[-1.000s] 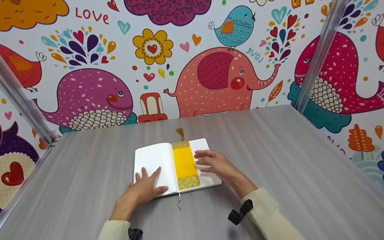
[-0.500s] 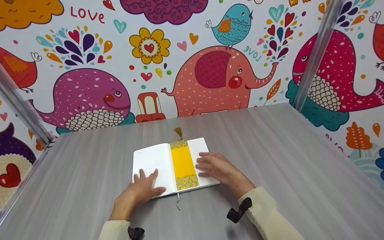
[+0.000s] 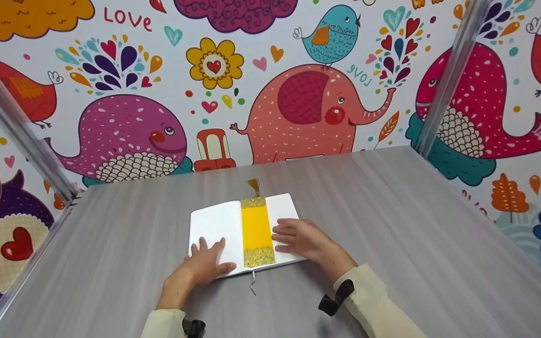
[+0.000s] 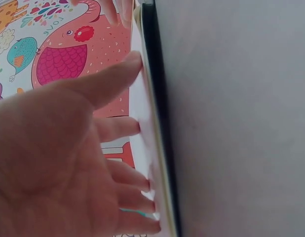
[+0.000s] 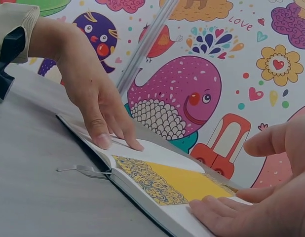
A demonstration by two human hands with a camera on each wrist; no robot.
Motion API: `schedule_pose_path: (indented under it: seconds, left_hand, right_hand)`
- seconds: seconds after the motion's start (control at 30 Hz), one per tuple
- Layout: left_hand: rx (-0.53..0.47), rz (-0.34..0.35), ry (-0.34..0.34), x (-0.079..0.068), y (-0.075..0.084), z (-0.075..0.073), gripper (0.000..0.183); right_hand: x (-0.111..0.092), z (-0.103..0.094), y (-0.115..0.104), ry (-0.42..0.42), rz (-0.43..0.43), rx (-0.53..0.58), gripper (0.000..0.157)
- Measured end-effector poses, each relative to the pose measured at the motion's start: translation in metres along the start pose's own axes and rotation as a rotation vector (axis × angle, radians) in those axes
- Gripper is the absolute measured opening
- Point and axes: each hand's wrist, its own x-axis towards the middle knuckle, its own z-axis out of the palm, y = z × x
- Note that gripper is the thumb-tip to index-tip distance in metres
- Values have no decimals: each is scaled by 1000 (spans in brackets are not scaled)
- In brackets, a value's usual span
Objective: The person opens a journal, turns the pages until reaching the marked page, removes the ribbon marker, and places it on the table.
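Observation:
An open notebook (image 3: 215, 218) with blank white pages and a dark cover lies on the table. Along the inner side of its right page lies a yellow bookmark (image 3: 256, 227) with patterned gold ends, its tassel (image 3: 253, 186) sticking out past the top edge. My left hand (image 3: 203, 265) rests with spread fingers on the lower left page; in the left wrist view its fingertips (image 4: 137, 126) press the paper. My right hand (image 3: 305, 239) lies over the right page, fingers extended, and in the right wrist view the fingertips (image 5: 197, 205) touch the bookmark's edge.
A thin grey ribbon (image 3: 253, 283) hangs from the notebook's spine onto the grey wood-grain table (image 3: 125, 244). Behind stands a wall (image 3: 247, 28) printed with cartoon animals, with metal posts (image 3: 449, 89) at the corners.
The bookmark's lower end has shifted left, toward the notebook's spine, and it lies straighter along it. My right hand has come slightly down and left with it. The left hand stays put.

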Motion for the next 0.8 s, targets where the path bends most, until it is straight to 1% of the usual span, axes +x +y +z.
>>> schedule_pose_path:
  seconds: [0.17, 0.23, 0.27, 0.37, 0.43, 0.5, 0.63, 0.8]
  left_hand:
    - [-1, 5, 11, 0, 0, 1, 76]
    - [3, 3, 19, 0, 0, 1, 76]
    - [3, 2, 23, 0, -1, 1, 76]
    - [10, -2, 30, 0, -1, 1, 76]
    - [12, -9, 28, 0, -1, 0, 76]
    - [17, -11, 22, 1, -1, 0, 76]
    - [15, 2, 10, 1, -1, -1, 76]
    - [14, -1, 2, 2, -2, 0, 75]
  right_hand:
    - [1, 2, 1, 27, 12, 43, 54]
    - [1, 3, 2, 39, 0, 24, 53]
    - [2, 4, 3, 48, -11, -7, 52]
    - [4, 9, 6, 96, -59, -145, 50]
    - [6, 14, 7, 147, -85, -267, 49]
    - [8, 21, 8, 210, -92, -387, 49]
    - [12, 32, 8, 314, -60, -567, 52]
    - [15, 47, 4, 397, -6, -736, 64]
